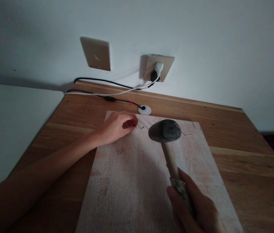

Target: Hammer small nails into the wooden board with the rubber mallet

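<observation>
A pale wooden board [137,181] lies on a wooden desk [243,161]. My right hand [195,207] is wrapped round the wooden handle of a hammer [166,131], whose dark head hangs over the far part of the board. My left hand [117,127] rests at the board's far left corner with fingertips pinched together, apparently on a small nail I can barely see. Loose nails lie on the board: one just right of my fingertips [141,127], one near my wrist [120,151], one right of the hammer head [187,134].
Black and white cables [107,94] run along the desk's back edge to a wall socket [158,67] and a round cable grommet [144,110]. A second wall plate [96,53] is to the left. A white surface [10,126] adjoins the desk at the left.
</observation>
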`<state>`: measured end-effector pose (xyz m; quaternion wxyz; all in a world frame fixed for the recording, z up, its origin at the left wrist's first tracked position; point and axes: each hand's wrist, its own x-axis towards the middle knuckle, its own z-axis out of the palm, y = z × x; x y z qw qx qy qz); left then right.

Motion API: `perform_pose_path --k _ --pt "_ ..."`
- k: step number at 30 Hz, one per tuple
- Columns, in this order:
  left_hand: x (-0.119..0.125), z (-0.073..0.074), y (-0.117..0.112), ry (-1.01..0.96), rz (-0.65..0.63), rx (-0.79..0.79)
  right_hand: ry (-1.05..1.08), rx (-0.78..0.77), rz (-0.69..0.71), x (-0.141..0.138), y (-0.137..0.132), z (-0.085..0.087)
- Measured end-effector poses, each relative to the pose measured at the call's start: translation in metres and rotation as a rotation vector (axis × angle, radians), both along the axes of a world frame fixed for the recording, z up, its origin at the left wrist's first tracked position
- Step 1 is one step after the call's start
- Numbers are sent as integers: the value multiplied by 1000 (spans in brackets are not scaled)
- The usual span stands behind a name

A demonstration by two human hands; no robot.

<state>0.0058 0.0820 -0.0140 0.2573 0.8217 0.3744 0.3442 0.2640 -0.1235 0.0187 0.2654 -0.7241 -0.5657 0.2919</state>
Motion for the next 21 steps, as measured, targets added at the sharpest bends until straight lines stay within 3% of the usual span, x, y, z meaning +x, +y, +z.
perform_pose_path --k 4,8,21 --pt "1 -1 -1 -79 -4 -70 38 -5 82 -17 22 13" --pt "1 -3 -2 -111 -17 -99 133 -151 151 -30 37 21" --pt "1 -3 0 -125 -28 -129 99 -171 212 -31 42 22"
